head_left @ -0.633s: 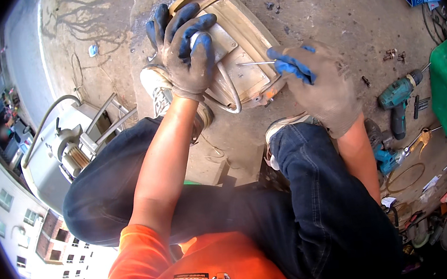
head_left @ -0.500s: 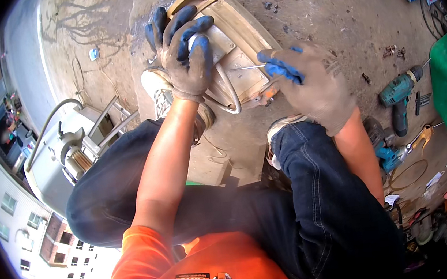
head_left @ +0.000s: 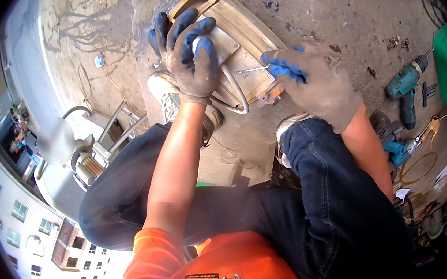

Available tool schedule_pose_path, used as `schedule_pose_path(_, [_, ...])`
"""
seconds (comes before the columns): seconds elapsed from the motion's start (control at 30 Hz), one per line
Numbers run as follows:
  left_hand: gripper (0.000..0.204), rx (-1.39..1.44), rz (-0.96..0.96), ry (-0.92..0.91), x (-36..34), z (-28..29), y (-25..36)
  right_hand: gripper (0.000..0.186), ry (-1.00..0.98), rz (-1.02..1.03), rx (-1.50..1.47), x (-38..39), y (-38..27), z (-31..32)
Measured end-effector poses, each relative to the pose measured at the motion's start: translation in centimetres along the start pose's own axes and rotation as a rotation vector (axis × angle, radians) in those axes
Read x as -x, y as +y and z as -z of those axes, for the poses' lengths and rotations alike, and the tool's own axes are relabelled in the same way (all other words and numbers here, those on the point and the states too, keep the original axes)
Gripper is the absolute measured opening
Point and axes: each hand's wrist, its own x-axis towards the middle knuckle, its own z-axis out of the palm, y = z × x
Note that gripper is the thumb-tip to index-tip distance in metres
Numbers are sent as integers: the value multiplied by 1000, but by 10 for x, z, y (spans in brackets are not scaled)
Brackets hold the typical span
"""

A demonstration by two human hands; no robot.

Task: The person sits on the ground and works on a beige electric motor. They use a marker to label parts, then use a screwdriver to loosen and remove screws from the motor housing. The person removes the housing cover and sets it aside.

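The left hand, in a coated knit glove, spreads bent fingers over a worn, tan-gray boxy housing, its grip hidden; the gloved right hand curls around a slim metal rod pointing at it. Between them loops a smooth gray tube; stained concrete floor surrounds them, a teal cordless drill lying right of the right hand.

Tan casing, gry/blu gloves, org tee

Looks like outdoor wkshop: pwr drill & blue tool on stained conc floor, bldg in bkgd.
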Motion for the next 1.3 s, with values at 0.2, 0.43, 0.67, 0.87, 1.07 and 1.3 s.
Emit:
schedule_pose_path(0.2, [28,-9,60,0,0,-1,8,27,15,-105,-59,8,8,3])
schedule_pose_path(0.43, [29,22,55,-25,0,-2,7,27,146,-8,-71,7,21,-8])
schedule_pose_path(0.67, [40,-112,-25,-34,-2,-3,7,24,100,-76,-102,14,21,2])
schedule_pose_path(0.87, [42,-72,-69,-36,-4,-6,6,30,97,41,49,19,19,-2])
schedule_pose_path(1.07, [42,-92,-88,-29,-2,-5,2,44,-31,155,60,39,18,4])
schedule_pose_path(1.3, [42,-102,-78,-36,-3,-5,5,52,-210,241,234,47,3,3])
